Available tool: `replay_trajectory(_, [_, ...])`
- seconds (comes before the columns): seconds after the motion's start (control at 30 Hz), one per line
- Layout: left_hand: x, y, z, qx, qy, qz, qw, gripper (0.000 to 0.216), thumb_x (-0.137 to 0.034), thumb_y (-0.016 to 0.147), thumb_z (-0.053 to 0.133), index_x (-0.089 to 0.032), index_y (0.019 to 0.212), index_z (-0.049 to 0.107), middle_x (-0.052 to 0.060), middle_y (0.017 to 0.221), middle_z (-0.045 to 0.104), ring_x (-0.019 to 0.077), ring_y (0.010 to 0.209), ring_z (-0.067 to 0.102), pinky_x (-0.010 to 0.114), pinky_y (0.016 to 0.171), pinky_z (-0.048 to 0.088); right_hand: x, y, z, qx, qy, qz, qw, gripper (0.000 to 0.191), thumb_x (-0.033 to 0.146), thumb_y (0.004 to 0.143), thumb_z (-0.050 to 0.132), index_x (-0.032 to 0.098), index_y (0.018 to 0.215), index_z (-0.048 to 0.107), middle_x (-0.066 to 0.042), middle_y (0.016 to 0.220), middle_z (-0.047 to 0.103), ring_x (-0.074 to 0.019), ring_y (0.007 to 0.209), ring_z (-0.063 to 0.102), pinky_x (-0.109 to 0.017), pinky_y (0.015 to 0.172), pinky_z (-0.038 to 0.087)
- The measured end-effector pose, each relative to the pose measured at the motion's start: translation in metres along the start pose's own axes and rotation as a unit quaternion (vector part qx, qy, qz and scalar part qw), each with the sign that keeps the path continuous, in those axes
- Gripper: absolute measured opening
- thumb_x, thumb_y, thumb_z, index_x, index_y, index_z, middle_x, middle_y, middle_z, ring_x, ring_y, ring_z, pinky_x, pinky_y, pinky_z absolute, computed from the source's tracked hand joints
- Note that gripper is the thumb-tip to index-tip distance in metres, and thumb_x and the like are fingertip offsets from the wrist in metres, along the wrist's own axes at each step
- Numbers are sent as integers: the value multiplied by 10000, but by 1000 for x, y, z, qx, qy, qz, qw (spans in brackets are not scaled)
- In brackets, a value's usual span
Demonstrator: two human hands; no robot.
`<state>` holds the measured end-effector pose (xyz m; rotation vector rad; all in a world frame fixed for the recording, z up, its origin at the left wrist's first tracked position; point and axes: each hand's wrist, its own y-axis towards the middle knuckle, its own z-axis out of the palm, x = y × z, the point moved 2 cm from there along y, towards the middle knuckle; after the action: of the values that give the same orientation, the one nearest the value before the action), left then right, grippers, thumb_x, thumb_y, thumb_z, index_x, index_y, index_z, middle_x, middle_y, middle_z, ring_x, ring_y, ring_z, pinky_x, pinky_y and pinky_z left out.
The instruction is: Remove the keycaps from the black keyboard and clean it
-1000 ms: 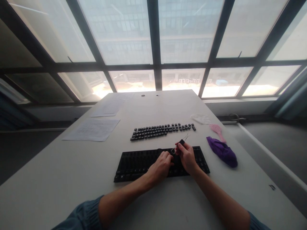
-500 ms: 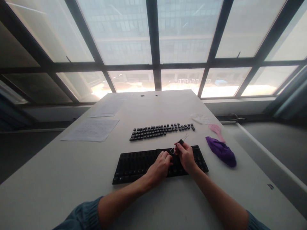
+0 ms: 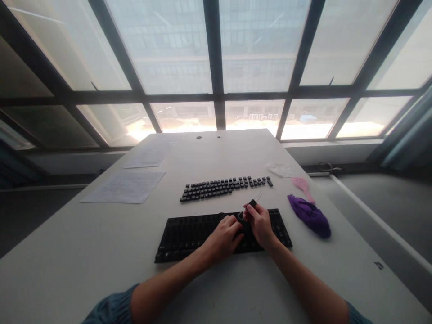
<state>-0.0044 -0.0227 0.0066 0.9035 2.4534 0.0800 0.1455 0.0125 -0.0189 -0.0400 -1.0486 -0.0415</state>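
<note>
A black keyboard [image 3: 192,234] lies before me on the white table, many of its keycaps gone from the main block. My right hand [image 3: 260,225] pinches a keycap puller [image 3: 252,203] over the keyboard's right half. Thin wires stick out of the puller's far end, and its other end points down toward my left fingers. My left hand [image 3: 224,236] rests over the keyboard's middle with curled fingers close to that lower end; what they hold, if anything, is hidden. Behind the keyboard, loose black keycaps [image 3: 212,189] are laid out in rows.
To the right lie a purple cloth pouch [image 3: 309,217], a pink hairbrush [image 3: 303,186] and a clear crumpled plastic bag [image 3: 279,170]. Printed paper sheets [image 3: 124,188] are on the left. The table's right edge runs beyond the pouch, and windows stand behind the far end.
My left fingers have moved up slightly toward the puller's lower end, the thumb now showing more. The right hand keeps its pinch on the puller. The whole view has shifted slightly.
</note>
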Motion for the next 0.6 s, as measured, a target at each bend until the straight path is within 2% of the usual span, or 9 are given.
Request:
replay_trajectory(0.23, [6, 3, -1, 11, -43, -30, 999, 241, -257, 792, 765, -210, 1024, 716, 64, 1012, 643, 232, 977, 557, 368, 889, 481, -1, 1, 0, -2, -7, 4, 1000, 294, 433, 764, 753, 157, 828, 675, 3, 602, 584, -121, 554, 482, -268, 557, 366])
replay_trajectory(0.43, [11, 10, -1, 20, -76, -46, 996, 259, -279, 735, 819, -248, 988, 774, 45, 924, 691, 225, 937, 588, 344, 856, 470, -1, 0, 0, 1, -16, -3, 1000, 293, 432, 780, 742, 150, 827, 676, 2, 599, 580, -118, 554, 474, -267, 559, 362])
replay_trajectory(0.6, [10, 14, -2, 22, -89, -56, 994, 175, -265, 746, 805, -247, 918, 778, 36, 920, 700, 223, 937, 604, 345, 861, 472, -1, 0, 0, 5, -13, 0, 1000, 279, 422, 784, 739, 154, 831, 676, 4, 599, 580, -118, 552, 470, -266, 557, 356])
